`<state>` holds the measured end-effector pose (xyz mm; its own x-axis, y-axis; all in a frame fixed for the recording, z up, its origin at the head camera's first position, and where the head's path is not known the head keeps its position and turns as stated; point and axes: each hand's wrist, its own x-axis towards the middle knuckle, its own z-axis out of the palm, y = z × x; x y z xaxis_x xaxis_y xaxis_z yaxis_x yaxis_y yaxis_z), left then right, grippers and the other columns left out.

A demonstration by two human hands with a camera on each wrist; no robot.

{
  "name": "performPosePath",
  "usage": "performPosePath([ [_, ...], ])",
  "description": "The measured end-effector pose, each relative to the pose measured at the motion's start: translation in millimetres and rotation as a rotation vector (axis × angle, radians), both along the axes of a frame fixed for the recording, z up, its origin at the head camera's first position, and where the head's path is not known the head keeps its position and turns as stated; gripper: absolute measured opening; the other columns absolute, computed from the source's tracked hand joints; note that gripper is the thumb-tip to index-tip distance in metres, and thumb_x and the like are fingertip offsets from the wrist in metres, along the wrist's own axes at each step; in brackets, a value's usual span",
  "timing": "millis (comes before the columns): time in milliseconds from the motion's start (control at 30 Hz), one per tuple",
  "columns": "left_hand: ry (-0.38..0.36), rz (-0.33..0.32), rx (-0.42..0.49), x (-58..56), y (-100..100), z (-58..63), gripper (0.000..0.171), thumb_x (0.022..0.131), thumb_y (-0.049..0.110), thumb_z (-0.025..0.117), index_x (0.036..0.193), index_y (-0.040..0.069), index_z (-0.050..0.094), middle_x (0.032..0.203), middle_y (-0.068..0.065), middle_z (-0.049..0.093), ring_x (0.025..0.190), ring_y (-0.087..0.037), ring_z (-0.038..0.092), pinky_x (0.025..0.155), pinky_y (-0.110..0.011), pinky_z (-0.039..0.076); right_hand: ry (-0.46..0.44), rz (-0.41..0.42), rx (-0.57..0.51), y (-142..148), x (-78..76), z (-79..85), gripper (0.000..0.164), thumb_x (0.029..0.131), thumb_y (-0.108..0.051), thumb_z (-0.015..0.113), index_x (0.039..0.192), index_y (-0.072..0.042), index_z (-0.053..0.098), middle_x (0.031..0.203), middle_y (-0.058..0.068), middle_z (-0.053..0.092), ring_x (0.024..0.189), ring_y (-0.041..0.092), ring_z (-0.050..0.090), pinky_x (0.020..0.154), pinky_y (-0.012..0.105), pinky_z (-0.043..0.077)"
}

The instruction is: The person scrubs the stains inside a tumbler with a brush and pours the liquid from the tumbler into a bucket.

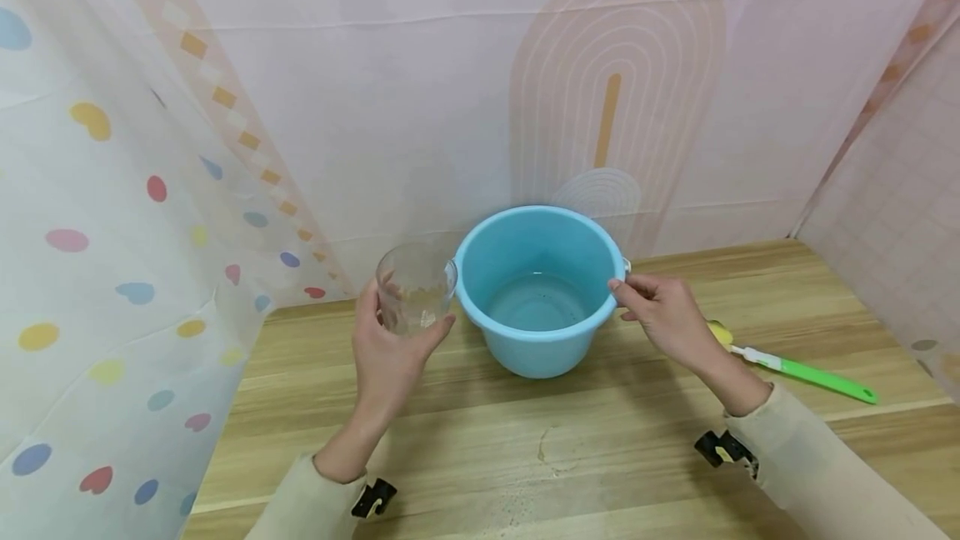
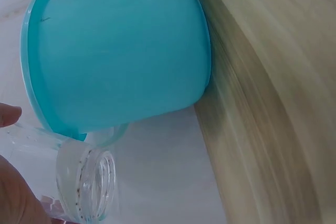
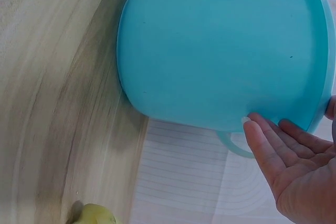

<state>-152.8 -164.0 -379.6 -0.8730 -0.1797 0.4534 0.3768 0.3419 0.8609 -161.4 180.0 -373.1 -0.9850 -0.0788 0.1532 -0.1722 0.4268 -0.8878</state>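
Observation:
My left hand (image 1: 393,361) grips a clear cup (image 1: 414,298), thumb on its near side and fingers curled behind. The cup is raised beside the left rim of a light blue bucket (image 1: 536,352) and slightly tilted. In the left wrist view the cup's thick ringed base (image 2: 97,184) shows beside the bucket wall. A little clear water (image 1: 538,302) lies in the bottom of the bucket. My right hand (image 1: 660,311) pinches the bucket's right rim, thumb at the top edge. Its fingers (image 3: 270,150) lie along the outside wall in the right wrist view.
To the right on the wooden table (image 1: 450,457) lies a brush with a green and white handle (image 1: 817,375) and a yellow head (image 1: 720,332). Wet marks (image 1: 543,444) spot the table in front of the bucket. Patterned curtains (image 1: 390,123) hang behind and at both sides.

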Motion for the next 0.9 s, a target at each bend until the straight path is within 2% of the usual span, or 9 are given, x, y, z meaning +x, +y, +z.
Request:
performPosePath([
  [233, -0.018, 0.03, -0.068, -8.2, 1.7, 7.2, 0.091, 0.075, 0.019, 0.097, 0.153, 0.018, 0.051, 0.14, -0.006, 0.052, 0.129, -0.024, 0.047, 0.103, -0.057, 0.042, 0.003, -0.008, 0.009, 0.7, 1.0, 0.8, 0.041, 0.109, -0.025, 0.06, 0.124, 0.012, 0.069, 0.114, 0.026, 0.073, 0.096, 0.04, 0.074, 0.075, 0.03, 0.062],
  [567, -0.008, 0.044, -0.133, -21.6, 5.4, 15.6, 0.093, 0.073, 0.018, 0.098, 0.154, 0.013, 0.051, 0.138, -0.012, 0.051, 0.128, -0.024, 0.046, 0.108, -0.056, 0.039, 0.013, -0.012, 0.017, 1.4, 2.1, 1.3, 0.038, 0.108, -0.023, 0.061, 0.122, 0.011, 0.071, 0.108, 0.022, 0.075, 0.093, 0.04, 0.074, 0.074, 0.028, 0.061],
  [733, 0.019, 0.06, -0.198, -25.8, 7.1, 19.7, 0.09, 0.075, 0.018, 0.096, 0.153, 0.011, 0.051, 0.138, -0.017, 0.049, 0.128, -0.029, 0.046, 0.105, -0.057, 0.04, 0.013, -0.014, 0.021, 1.3, 2.4, 1.4, 0.038, 0.108, -0.024, 0.061, 0.122, 0.011, 0.071, 0.106, 0.022, 0.075, 0.092, 0.04, 0.074, 0.074, 0.029, 0.062],
  [900, 0.082, 0.077, -0.272, -29.7, 7.8, 22.4, 0.089, 0.074, 0.015, 0.096, 0.152, 0.01, 0.053, 0.134, -0.021, 0.051, 0.126, -0.033, 0.046, 0.099, -0.055, 0.042, 0.012, -0.02, 0.031, 1.0, 2.8, 1.6, 0.038, 0.108, -0.024, 0.061, 0.121, 0.01, 0.072, 0.106, 0.021, 0.076, 0.09, 0.039, 0.074, 0.077, 0.039, 0.063],
])
